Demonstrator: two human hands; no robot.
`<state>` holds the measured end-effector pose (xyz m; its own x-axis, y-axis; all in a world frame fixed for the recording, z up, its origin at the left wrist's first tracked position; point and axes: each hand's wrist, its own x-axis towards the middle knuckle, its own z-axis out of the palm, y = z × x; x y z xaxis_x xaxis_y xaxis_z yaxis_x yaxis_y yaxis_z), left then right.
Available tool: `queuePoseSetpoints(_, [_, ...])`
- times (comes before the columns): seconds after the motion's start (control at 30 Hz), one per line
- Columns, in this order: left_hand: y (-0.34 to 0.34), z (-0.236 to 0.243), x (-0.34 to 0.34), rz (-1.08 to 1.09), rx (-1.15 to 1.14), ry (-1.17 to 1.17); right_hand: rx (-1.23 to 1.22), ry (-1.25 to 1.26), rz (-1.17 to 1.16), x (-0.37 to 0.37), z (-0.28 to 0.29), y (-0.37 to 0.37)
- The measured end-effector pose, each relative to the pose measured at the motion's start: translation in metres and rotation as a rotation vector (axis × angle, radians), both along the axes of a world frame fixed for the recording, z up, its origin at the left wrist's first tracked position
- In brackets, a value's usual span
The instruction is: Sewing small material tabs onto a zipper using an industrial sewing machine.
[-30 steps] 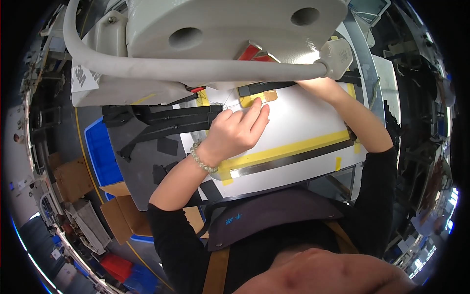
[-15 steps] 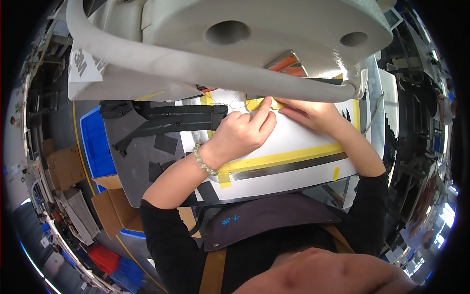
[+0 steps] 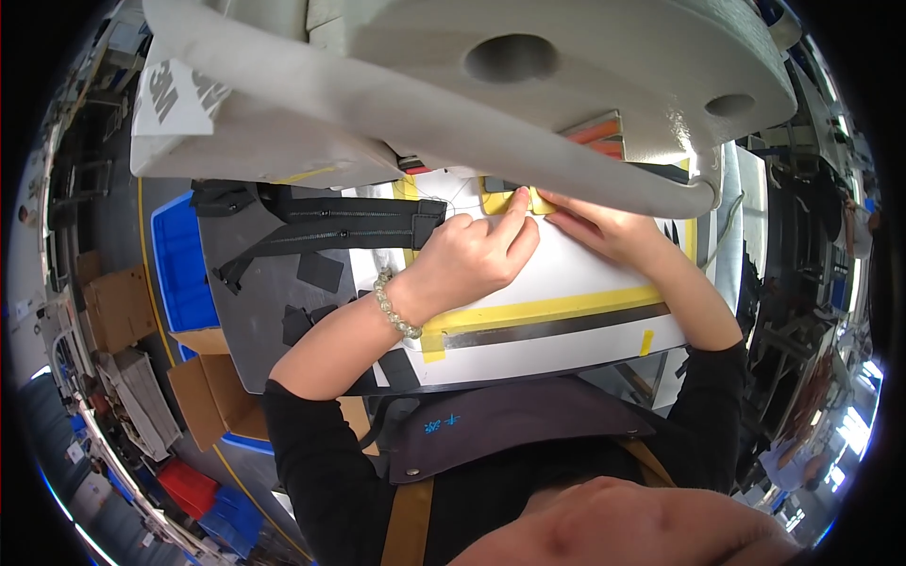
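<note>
Item: small yellow plate (image 3: 494, 204), on a white sheet (image 3: 585, 274) under the overhanging machine head (image 3: 632, 75); a dark piece (image 3: 502, 185) lies on it.

Left hand (image 3: 472, 253): index finger extended, tip on the plate area; other fingers bent. Right hand (image 3: 609, 229): fingertips at the plate's right end, thumb below them. Whether either grips anything, cannot tell.

Step in hand, by judgement: steadying or lining up the dark piece. Next move, by judgement, calls for light fingertip pressure and small, level shifts.

Obstruction: thick pale bar (image 3: 425, 108) crossing above the work, hiding part of the right hand's surroundings; headroom appears tight. Loose thread (image 3: 462, 202) just left of the plate, a possible snag.

Also on the bench (image 3: 247, 321): black zippered strips (image 3: 330, 224), left; dark scraps (image 3: 321, 272); yellow tape (image 3: 547, 304) along a metal strip (image 3: 566, 324), nearer the wearer.

Beyond the bench, left: blue tub (image 3: 179, 274); open cardboard box (image 3: 203, 401).
</note>
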<state>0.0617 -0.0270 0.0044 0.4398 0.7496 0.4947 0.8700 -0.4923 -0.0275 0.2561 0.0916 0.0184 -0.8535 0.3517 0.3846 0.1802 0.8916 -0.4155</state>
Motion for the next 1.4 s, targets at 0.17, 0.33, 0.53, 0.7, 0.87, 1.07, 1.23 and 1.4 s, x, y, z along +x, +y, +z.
queuePoseSetpoints(0.17, [0.0, -0.003, 0.0, -0.008, -0.005, -0.015, -0.037, -0.057, -0.026, 0.008, -0.003, 0.001])
queuePoseSetpoints(0.33, [-0.002, -0.002, 0.0, -0.021, 0.012, 0.002, -0.007, -0.021, -0.042, 0.009, 0.006, 0.009])
queuePoseSetpoints(0.53, [-0.006, -0.008, 0.006, -0.12, 0.069, -0.06, -0.126, -0.085, -0.051, 0.023, -0.003, 0.017])
queuePoseSetpoints(0.7, [-0.002, -0.008, 0.006, -0.096, 0.083, -0.05, -0.338, -0.085, -0.103, 0.019, -0.007, 0.018])
queuePoseSetpoints(0.87, [-0.009, 0.002, 0.005, -0.018, -0.147, 0.085, -0.183, -0.101, -0.076, 0.018, -0.012, 0.021])
queuePoseSetpoints(1.07, [-0.008, 0.001, 0.005, -0.018, -0.157, 0.073, -0.013, -0.115, -0.072, 0.02, -0.018, 0.025])
queuePoseSetpoints(1.23, [-0.006, -0.002, 0.006, -0.013, -0.131, 0.032, -0.346, -0.116, -0.148, 0.018, -0.01, 0.018])
queuePoseSetpoints(1.4, [-0.002, -0.008, 0.006, -0.045, -0.005, -0.064, -0.311, -0.174, -0.104, 0.015, 0.009, 0.016])
